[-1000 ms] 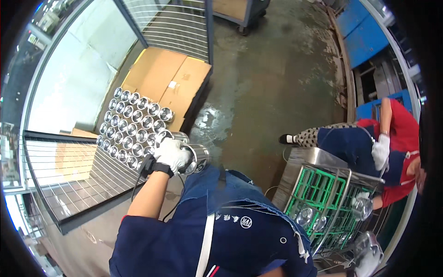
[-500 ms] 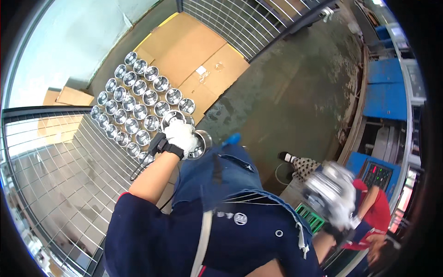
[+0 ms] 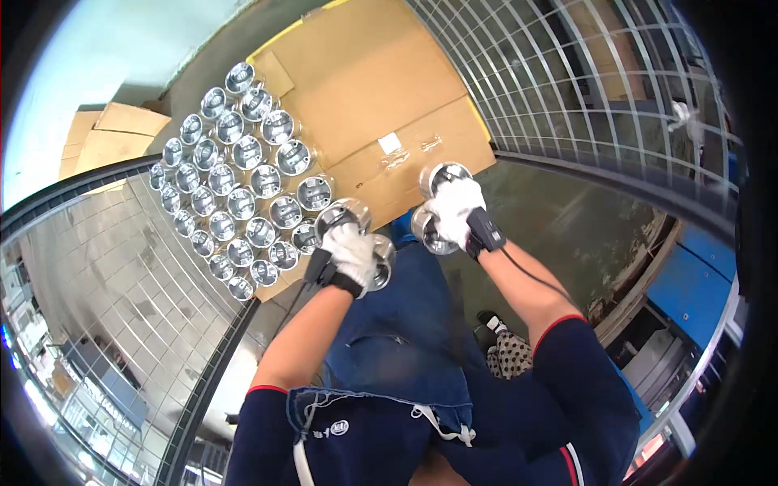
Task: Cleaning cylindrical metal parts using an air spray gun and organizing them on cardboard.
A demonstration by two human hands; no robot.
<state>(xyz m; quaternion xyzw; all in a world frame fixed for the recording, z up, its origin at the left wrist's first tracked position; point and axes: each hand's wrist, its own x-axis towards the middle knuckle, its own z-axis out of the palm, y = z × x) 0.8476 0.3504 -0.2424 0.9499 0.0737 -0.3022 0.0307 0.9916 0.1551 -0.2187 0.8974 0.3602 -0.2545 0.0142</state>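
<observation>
Both my hands wear white gloves with a dark strap at the wrist. My left hand (image 3: 350,253) is closed around two shiny hollow metal parts that look like pistons: a far piston (image 3: 353,214) by the fingers and a near piston (image 3: 382,266) by the palm. To the right, my right hand (image 3: 458,209) grips another pair, the upper piston (image 3: 446,172) and the lower piston (image 3: 425,230). Many more pistons stand in close rows (image 3: 247,152) on the cardboard (image 3: 365,61), hollow ends up. My left hand is just beside the nearest row; the right is near the cardboard's front-right part.
A wire-mesh panel (image 3: 559,89) rises at the right of the cardboard, and another mesh panel (image 3: 121,267) runs along the left. Blue machine cabinets (image 3: 689,279) stand at the right. Someone's foot and spotted trouser leg (image 3: 510,355) show beside me.
My right hand has swung from the lower right to the front with its pistons. My view has turned toward the cardboard, and the co-worker's red clothing has left it. My left hand keeps its pair.
</observation>
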